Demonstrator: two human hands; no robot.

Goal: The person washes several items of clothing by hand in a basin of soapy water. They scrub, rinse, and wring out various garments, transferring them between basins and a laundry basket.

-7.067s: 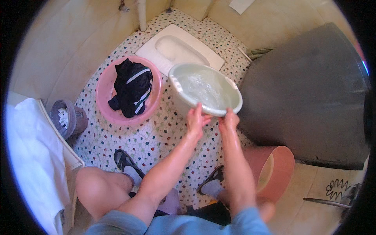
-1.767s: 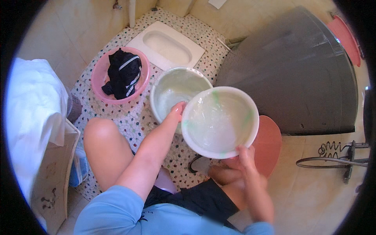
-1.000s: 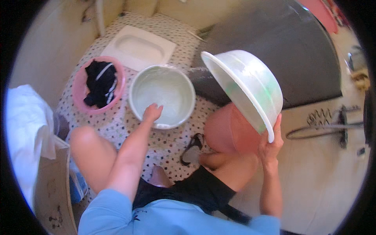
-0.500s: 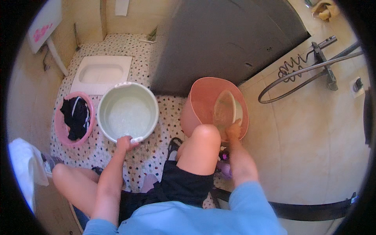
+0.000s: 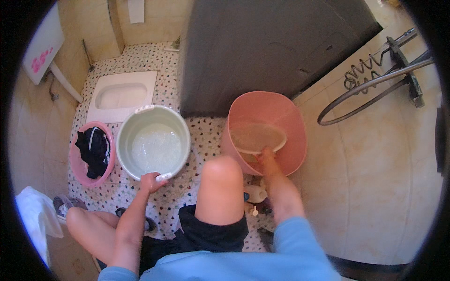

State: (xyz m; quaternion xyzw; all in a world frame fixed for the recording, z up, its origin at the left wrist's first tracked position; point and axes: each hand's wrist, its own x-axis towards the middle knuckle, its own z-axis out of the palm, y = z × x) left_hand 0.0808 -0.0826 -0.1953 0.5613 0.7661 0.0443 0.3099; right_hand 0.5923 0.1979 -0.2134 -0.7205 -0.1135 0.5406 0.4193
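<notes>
Speckled floor (image 5: 206, 140) — one green basin (image 5: 161, 120), one bowl (image 5: 258, 136) in one tub (image 5: 260, 107).

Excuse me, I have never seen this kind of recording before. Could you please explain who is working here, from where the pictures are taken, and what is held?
There is no machine: these are a person's own bare hands. One of two wide fisheye cameras worn on the head, the left one, looks down, so straight edges bend and the corners are black.

The left hand holds the near rim of a pale green, round, plastic-looking basin with clear liquid inside. The right hand reaches into a tall pink plastic-looking bucket, holding a round, white-rimmed basin there.

On the speckled, multicoloured floor, to the left of the green basin, stands a smaller pink round basin with dark, white-striped cloth. Behind is a white squat toilet.
</notes>
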